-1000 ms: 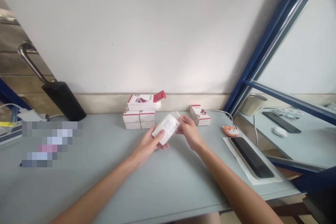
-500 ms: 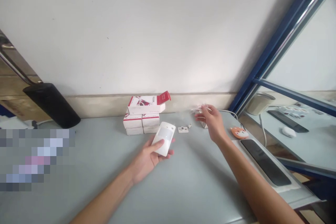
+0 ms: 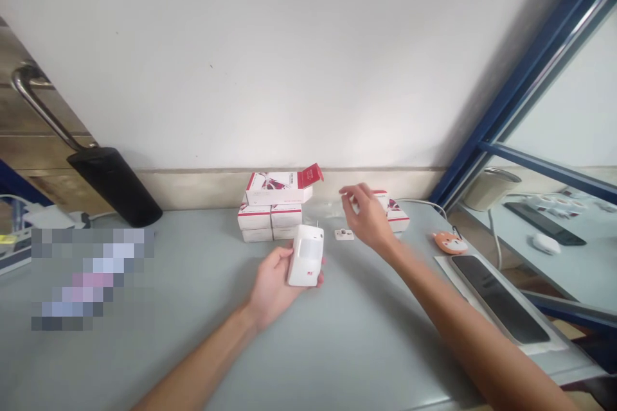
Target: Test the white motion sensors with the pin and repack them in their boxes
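Observation:
In my left hand (image 3: 282,276) is a white motion sensor (image 3: 307,257), held tilted with its lens face up and fingers round its sides. My right hand (image 3: 369,215) hovers above the back of the table, its fingers loosely curled and apart, with no held thing showing. Just left of its fingertips lies crumpled clear plastic (image 3: 330,210). A small white mounting bracket (image 3: 344,235) rests on the table between the two hands. Behind my right hand are white-and-red boxes (image 3: 398,217), partly covered by it.
An open-flapped box (image 3: 274,189) sits on stacked boxes (image 3: 255,218) by the wall. At right are an orange animal-shaped case (image 3: 450,242) and a phone (image 3: 499,298) on a white sheet. A black cylinder (image 3: 116,186) leans at left, near a blurred-out patch.
My right hand has moved left and let go of the clear plastic, which now lies by the wall. My left hand has turned the motion sensor more upright. The view has shifted slightly.

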A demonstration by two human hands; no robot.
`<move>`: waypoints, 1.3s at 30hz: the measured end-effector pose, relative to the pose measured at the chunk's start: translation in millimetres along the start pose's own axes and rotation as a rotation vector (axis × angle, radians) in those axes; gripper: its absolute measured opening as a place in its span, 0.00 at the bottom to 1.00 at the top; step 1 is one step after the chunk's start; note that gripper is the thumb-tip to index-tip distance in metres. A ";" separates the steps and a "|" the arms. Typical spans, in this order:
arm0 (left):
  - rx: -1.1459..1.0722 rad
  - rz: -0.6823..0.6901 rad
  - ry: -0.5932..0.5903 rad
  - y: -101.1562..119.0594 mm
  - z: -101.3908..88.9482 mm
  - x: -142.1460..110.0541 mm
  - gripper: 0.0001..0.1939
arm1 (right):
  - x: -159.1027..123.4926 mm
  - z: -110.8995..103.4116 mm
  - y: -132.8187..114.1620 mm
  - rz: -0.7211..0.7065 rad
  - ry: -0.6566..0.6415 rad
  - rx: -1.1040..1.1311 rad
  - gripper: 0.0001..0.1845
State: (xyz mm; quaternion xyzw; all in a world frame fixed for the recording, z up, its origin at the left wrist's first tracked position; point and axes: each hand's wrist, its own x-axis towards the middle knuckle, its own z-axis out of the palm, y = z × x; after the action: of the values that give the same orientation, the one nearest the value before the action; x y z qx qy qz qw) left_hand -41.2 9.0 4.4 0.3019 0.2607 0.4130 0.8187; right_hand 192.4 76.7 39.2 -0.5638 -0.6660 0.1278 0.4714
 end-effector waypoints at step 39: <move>0.394 -0.295 -0.262 24.8 -9.9 -2.2 0.23 | 15.3 -74.8 77.3 0.486 0.358 0.781 0.19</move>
State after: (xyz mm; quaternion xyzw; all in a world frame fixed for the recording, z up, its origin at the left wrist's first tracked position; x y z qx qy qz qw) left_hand -62.0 21.7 15.6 0.4649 0.2693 0.1880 0.8222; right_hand 300.1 88.6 31.4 -0.4972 -0.3262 0.3753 0.7110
